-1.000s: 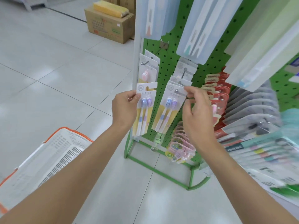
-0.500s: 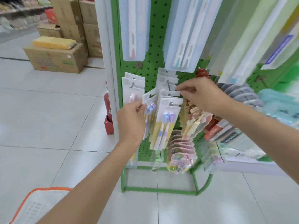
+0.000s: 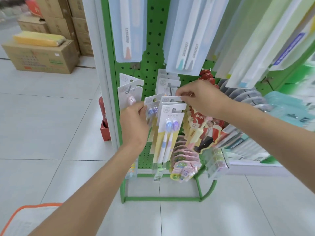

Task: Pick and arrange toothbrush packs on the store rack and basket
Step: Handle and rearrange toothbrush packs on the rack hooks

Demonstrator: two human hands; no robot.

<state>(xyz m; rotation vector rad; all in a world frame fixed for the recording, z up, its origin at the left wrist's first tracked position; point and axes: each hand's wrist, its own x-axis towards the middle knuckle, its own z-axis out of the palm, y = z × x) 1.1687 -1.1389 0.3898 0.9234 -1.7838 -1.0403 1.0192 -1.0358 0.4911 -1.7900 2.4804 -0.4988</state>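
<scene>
At the middle of the green perforated metal rack (image 3: pixel 150 53), you are working both hands around one steel peg (image 3: pixel 174 109) that is poking out towards you. Your right hand (image 3: pixel 202 99) is pinching the top edge of a white card header (image 3: pixel 171 99) in the row of packs on that peg, thumb and forefinger closed on the card. Your left hand (image 3: pixel 134 123) is gripping a yellow-and-white carded pack of two toothbrushes with blue and purple heads (image 3: pixel 150 109). Its fingers are wrapping the pack's left edge.

That pack is standing nearly upright, its long axis running downwards like the front hanging pack of the same kind (image 3: pixel 170 126), and it is sitting just beside the row on its left. It looks to be off any peg, though your fingers are hiding part of it.

Everything is turning on this: the held pack's hang slot is lying to the left of the peg tip and about level with it. So the pack probably needs to come rightwards and out past the tip before sliding on. Your left hand is the nearer one for that.

The white plastic basket with an orange rim (image 3: pixel 25 217) is sitting on the floor, well apart from both hands.
</scene>
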